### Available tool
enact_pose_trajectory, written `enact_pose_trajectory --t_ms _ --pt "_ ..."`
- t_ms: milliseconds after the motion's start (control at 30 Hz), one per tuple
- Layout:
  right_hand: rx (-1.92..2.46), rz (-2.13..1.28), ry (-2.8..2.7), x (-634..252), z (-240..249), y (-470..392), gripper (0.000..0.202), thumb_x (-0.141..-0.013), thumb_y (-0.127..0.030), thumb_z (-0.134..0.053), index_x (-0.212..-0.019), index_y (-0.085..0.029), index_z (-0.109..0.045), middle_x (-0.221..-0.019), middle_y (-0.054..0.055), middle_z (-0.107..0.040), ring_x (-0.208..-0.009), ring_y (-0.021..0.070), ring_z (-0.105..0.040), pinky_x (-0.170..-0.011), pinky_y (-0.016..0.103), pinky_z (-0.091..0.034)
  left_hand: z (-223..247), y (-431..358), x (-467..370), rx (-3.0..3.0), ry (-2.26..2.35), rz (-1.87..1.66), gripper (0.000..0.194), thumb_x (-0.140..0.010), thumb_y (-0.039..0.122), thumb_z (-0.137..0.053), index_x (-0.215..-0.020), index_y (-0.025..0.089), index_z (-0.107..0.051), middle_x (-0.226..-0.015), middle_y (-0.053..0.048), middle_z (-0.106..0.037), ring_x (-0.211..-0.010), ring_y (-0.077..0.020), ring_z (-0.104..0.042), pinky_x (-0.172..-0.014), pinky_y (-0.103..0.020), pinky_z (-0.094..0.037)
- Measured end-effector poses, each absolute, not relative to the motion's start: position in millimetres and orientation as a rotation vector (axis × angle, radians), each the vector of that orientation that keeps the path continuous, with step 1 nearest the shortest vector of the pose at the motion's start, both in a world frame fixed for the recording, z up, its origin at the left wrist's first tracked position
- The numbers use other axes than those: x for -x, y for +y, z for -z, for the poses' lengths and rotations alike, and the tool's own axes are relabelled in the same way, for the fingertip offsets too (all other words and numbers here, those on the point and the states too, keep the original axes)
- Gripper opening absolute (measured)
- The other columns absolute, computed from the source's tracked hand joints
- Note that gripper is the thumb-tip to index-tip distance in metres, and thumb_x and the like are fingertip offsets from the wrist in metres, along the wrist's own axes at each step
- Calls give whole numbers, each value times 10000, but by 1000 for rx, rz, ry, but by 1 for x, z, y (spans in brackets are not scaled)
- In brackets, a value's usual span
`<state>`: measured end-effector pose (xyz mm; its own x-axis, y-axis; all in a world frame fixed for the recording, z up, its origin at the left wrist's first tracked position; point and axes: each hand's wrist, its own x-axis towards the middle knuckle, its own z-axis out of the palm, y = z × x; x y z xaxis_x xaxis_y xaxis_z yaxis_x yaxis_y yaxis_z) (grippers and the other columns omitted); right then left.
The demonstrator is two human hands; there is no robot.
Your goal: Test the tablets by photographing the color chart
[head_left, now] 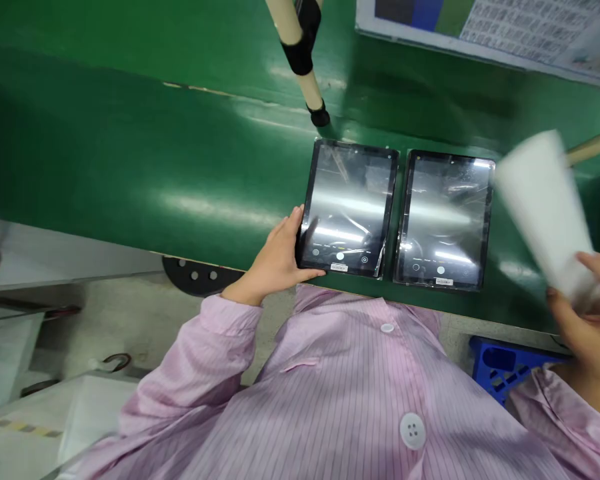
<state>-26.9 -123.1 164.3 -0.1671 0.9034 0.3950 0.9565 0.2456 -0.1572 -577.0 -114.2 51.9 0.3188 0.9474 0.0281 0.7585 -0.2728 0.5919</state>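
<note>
Two black tablets lie side by side on the green table, screens up and lit with a camera-style display. My left hand [275, 257] grips the lower left corner of the left tablet [349, 207], thumb along its bottom edge and fingers at its side. The right tablet [444, 220] lies a narrow gap away, touched by neither hand. Each has a small white label near its bottom edge. At the far right, my right hand [593, 313] pinches the lower end of a soft white sheet or sleeve [543, 207], blurred by motion and raised beside the right tablet.
A cream pipe leg [310, 87] with black joints stands on the green table [130, 160] behind the left tablet. Another cream pipe [593, 148] is at right. A framed printed board [505, 30] spans the upper right. Below the table edge are a blue plastic crate [503, 367] and a black stool seat [200, 277].
</note>
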Motion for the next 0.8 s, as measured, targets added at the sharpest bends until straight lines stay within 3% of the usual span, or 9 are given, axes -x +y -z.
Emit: enact_pose_trajectory --t_ms 100,167,233,333,467,800 --pt "1428 -21 -2448 73 -177 -78 546 -927 -263 -714 -1447 -417 -646 -1480 68 -688 -1261 336 -716 -1095 562 -551 -52 -120 571 -2210 1459 -624 1347 -796 591 -875 -1737 287 39 -1791 -266 -161 -1645 -498 -212 -1253 -716 -312" --pt "1364 24 -2587 91 -176 -51 458 -944 -214 -671 -1382 -345 -689 -1442 86 -712 -1226 332 -726 -1066 558 -543 -54 -129 563 -2290 1472 -729 1081 -878 540 -802 -1724 386 -147 -1816 -172 -123 -1651 -496 -171 -1245 -731 -287" --pt "1352 82 -2641 97 -175 -34 396 -937 -202 -674 -1315 -308 -722 -1390 85 -741 -1187 326 -738 -1015 527 -557 -57 -141 553 -2351 1507 -833 783 -928 453 -751 -1632 451 -406 -1782 -86 -222 -1620 -467 -228 -1241 -694 -300" --pt "1325 117 -2674 94 -178 -26 348 -945 -226 -684 -1281 -303 -736 -1357 86 -755 -1168 345 -746 -978 530 -568 -63 -155 537 -2403 1557 -937 533 -943 411 -725 -1469 432 -641 -1557 -80 -438 -1482 -388 -353 -1205 -586 -365" --pt "1323 125 -2698 88 -183 -28 350 -961 -247 -682 -1301 -315 -723 -1357 88 -754 -1182 372 -747 -986 556 -571 -68 -160 526 -2433 1610 -920 456 -936 457 -721 -1390 413 -715 -1340 -95 -487 -1363 -358 -361 -1131 -534 -399" --pt "1434 17 -2615 88 -179 -34 422 -942 -270 -686 -1344 -393 -723 -1386 51 -747 -1225 350 -741 -1038 560 -575 -85 -152 522 -2524 1603 -1070 391 -952 527 -696 -1326 428 -752 -1126 -74 -528 -1139 -290 -422 -1010 -462 -416"
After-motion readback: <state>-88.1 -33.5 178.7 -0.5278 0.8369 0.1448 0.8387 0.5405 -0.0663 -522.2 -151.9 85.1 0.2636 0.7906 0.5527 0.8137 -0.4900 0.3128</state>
